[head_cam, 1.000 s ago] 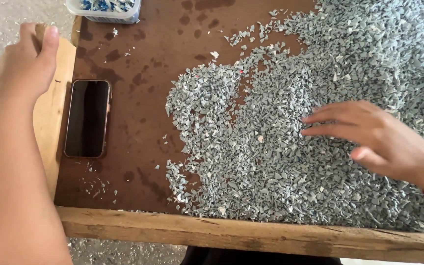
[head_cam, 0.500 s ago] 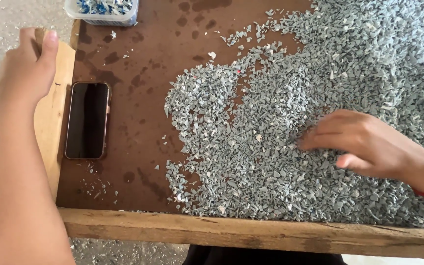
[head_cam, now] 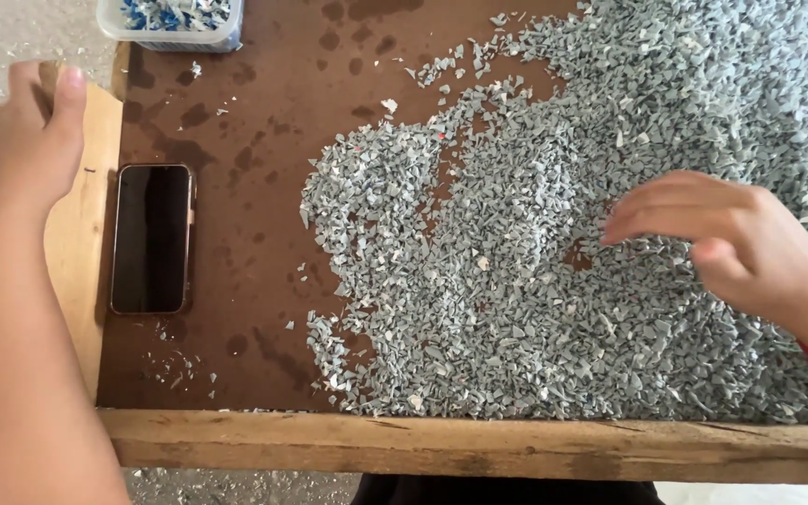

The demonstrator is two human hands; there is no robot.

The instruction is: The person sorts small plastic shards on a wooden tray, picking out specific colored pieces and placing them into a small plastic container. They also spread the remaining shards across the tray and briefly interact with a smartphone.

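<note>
A wide heap of small grey plastic chips [head_cam: 535, 281] covers the right part of a brown board [head_cam: 245, 103]. My right hand [head_cam: 731, 243] hovers over the heap at the right, fingers spread and pointing left, fingertips just above the chips, holding nothing visible. A red band circles that wrist. My left hand [head_cam: 30, 150] rests on the wooden side rail [head_cam: 81, 262] at the left edge, fingers curled over its top end.
A dark phone [head_cam: 150, 238] lies flat on the board next to the left rail. A clear tub [head_cam: 175, 23] with blue and white bits stands at the top left. A wooden front rail [head_cam: 479, 449] bounds the near edge. Loose chips speckle the bare board.
My right hand has swept through the chips and its fingers have spread out again, leaving a small bare patch near the fingertips. My left hand has stayed on the rail.
</note>
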